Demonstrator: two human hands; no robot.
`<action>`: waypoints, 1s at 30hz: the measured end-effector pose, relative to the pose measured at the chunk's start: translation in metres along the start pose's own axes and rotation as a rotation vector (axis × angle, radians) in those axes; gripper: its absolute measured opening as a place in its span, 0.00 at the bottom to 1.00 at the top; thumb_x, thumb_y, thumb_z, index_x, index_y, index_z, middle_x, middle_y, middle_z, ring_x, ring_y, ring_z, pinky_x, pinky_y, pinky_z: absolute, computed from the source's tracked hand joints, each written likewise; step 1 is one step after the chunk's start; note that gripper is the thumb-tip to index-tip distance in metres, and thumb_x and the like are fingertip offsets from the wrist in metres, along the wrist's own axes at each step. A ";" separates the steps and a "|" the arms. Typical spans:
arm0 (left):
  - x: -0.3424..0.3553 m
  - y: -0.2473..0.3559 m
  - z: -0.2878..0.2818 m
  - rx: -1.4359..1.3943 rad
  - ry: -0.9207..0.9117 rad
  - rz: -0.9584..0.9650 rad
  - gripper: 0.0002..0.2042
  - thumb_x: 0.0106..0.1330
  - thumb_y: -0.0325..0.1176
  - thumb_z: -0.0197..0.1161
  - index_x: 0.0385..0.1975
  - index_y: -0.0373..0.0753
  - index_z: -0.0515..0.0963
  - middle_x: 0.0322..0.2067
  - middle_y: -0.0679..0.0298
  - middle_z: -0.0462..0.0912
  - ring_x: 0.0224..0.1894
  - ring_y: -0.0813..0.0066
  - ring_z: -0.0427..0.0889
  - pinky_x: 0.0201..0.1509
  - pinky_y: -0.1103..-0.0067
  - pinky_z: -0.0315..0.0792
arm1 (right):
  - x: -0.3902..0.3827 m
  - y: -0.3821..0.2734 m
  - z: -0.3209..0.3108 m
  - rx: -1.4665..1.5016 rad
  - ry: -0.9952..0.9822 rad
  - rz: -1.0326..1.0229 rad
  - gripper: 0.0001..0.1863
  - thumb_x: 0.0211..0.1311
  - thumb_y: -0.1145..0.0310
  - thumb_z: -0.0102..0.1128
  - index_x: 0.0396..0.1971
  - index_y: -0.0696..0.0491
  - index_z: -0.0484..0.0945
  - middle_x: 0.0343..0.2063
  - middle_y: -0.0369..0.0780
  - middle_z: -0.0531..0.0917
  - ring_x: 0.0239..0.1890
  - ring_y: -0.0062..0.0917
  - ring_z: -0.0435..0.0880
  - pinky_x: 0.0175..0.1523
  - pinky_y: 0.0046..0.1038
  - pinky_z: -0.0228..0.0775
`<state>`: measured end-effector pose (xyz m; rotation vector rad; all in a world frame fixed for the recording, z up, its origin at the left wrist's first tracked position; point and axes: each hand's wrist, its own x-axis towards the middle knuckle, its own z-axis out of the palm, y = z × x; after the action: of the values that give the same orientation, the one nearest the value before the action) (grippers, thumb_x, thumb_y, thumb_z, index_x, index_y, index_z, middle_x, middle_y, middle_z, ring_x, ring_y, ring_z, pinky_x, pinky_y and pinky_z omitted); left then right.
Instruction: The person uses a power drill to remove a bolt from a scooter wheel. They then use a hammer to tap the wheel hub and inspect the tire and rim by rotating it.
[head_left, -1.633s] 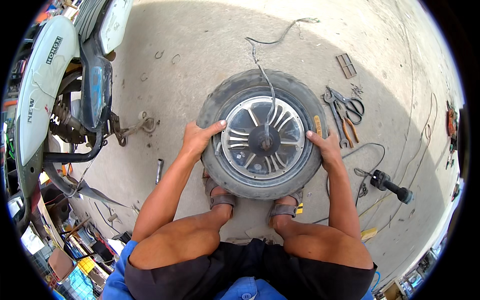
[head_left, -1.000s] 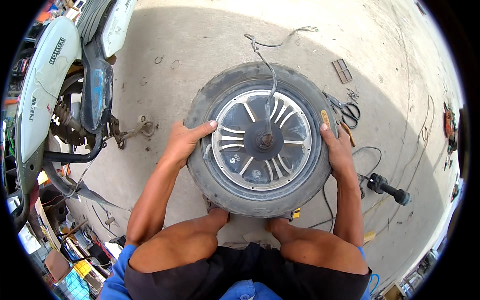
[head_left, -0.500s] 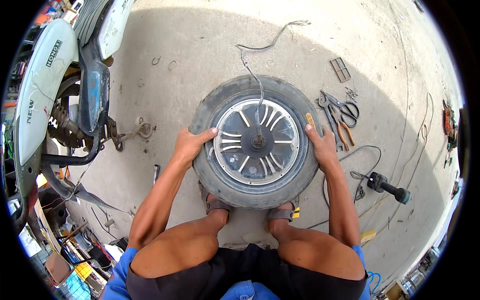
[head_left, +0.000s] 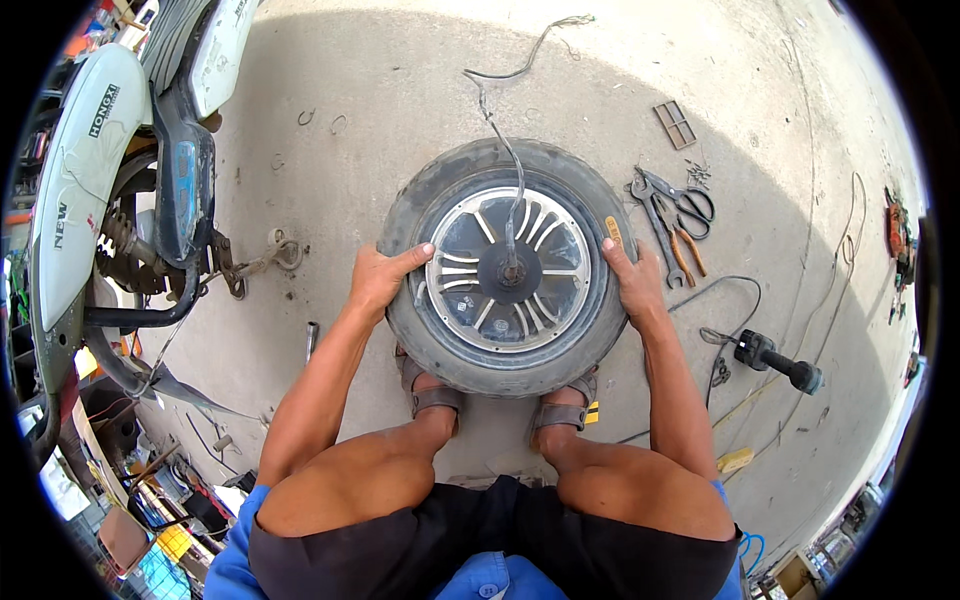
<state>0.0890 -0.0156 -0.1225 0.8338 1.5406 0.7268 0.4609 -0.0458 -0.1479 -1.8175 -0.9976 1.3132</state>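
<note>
Between my hands is a hub motor wheel (head_left: 420,325) with a black tyre and a dark hub cover with silver ribs. My left hand (head_left: 383,278) grips the tyre's left side, thumb over the sidewall near the rim. On the right side my right hand (head_left: 636,278) holds the tyre the same way; the fingers of both hands are hidden under it. From the axle (head_left: 512,272) at the hub's middle, a dark cable (head_left: 507,145) runs away from me across the ground. The wheel's near edge is just in front of my sandalled feet.
Right of the wheel lie a wrench (head_left: 662,228), black-handled scissors (head_left: 693,210) and orange-handled pliers (head_left: 687,250). A small divided tray (head_left: 675,125) is beyond them. A black power tool (head_left: 778,362) rests farther right. At the left stands a white scooter (head_left: 95,180).
The wheel has shifted slightly away from me and a little left, with both hands still on it. Its cable has moved along with it.
</note>
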 end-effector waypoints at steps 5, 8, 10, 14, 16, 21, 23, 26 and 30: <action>-0.010 0.006 0.002 -0.022 0.010 -0.061 0.31 0.55 0.40 0.81 0.51 0.21 0.79 0.42 0.46 0.87 0.40 0.61 0.89 0.46 0.69 0.83 | 0.007 0.015 0.007 -0.121 0.125 -0.052 0.47 0.59 0.40 0.70 0.52 0.76 0.75 0.41 0.59 0.86 0.45 0.40 0.87 0.53 0.36 0.77; -0.035 0.034 -0.003 -0.068 0.007 -0.063 0.30 0.54 0.40 0.82 0.50 0.22 0.80 0.43 0.46 0.87 0.40 0.61 0.89 0.46 0.70 0.83 | -0.020 -0.042 -0.015 -0.068 0.003 0.016 0.53 0.58 0.37 0.68 0.58 0.79 0.70 0.50 0.65 0.81 0.52 0.44 0.85 0.56 0.36 0.76; -0.045 0.041 -0.001 -0.098 -0.007 -0.045 0.29 0.55 0.40 0.81 0.49 0.23 0.81 0.43 0.46 0.87 0.39 0.61 0.89 0.45 0.70 0.83 | -0.027 -0.039 -0.021 -0.066 0.038 0.000 0.55 0.57 0.35 0.68 0.59 0.79 0.69 0.51 0.65 0.81 0.53 0.44 0.84 0.57 0.37 0.75; -0.014 0.006 -0.007 -0.009 0.015 -0.081 0.27 0.56 0.39 0.81 0.48 0.23 0.82 0.42 0.47 0.88 0.37 0.63 0.89 0.43 0.71 0.83 | -0.003 -0.018 -0.012 -0.110 -0.054 0.070 0.57 0.56 0.33 0.67 0.60 0.78 0.69 0.51 0.65 0.80 0.54 0.46 0.84 0.60 0.37 0.73; -0.016 -0.005 0.006 -0.053 0.037 -0.043 0.27 0.55 0.40 0.81 0.47 0.23 0.82 0.40 0.49 0.88 0.38 0.64 0.89 0.44 0.72 0.82 | 0.005 0.026 -0.008 -0.246 0.030 0.044 0.51 0.57 0.35 0.68 0.56 0.76 0.73 0.49 0.62 0.83 0.51 0.44 0.85 0.59 0.37 0.73; -0.005 -0.003 0.000 -0.003 0.001 -0.069 0.28 0.56 0.40 0.80 0.48 0.22 0.82 0.41 0.49 0.88 0.40 0.64 0.89 0.47 0.71 0.82 | -0.004 -0.002 -0.001 -0.041 0.000 0.051 0.43 0.59 0.40 0.69 0.53 0.71 0.77 0.44 0.56 0.86 0.46 0.37 0.86 0.53 0.36 0.76; -0.005 -0.001 0.001 0.007 0.002 -0.063 0.29 0.55 0.40 0.80 0.48 0.21 0.81 0.41 0.49 0.88 0.40 0.64 0.89 0.47 0.71 0.82 | -0.003 -0.003 -0.001 0.006 -0.002 0.056 0.43 0.59 0.40 0.69 0.53 0.70 0.77 0.43 0.55 0.86 0.45 0.37 0.86 0.53 0.35 0.76; -0.007 0.000 0.000 0.004 0.016 -0.040 0.29 0.55 0.39 0.80 0.48 0.20 0.81 0.41 0.49 0.88 0.39 0.64 0.89 0.46 0.71 0.82 | 0.003 0.006 0.002 -0.074 0.020 0.048 0.43 0.60 0.41 0.69 0.53 0.71 0.77 0.43 0.55 0.86 0.45 0.37 0.86 0.53 0.35 0.76; -0.008 0.000 -0.005 -0.019 0.023 -0.053 0.28 0.54 0.39 0.81 0.47 0.21 0.81 0.40 0.49 0.88 0.39 0.64 0.89 0.45 0.71 0.82 | 0.004 0.010 0.009 -0.156 0.050 0.024 0.43 0.61 0.41 0.67 0.54 0.72 0.76 0.45 0.57 0.86 0.47 0.38 0.86 0.55 0.35 0.75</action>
<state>0.0843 -0.0219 -0.1174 0.7701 1.5682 0.7129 0.4547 -0.0458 -0.1606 -1.9743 -1.0812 1.2273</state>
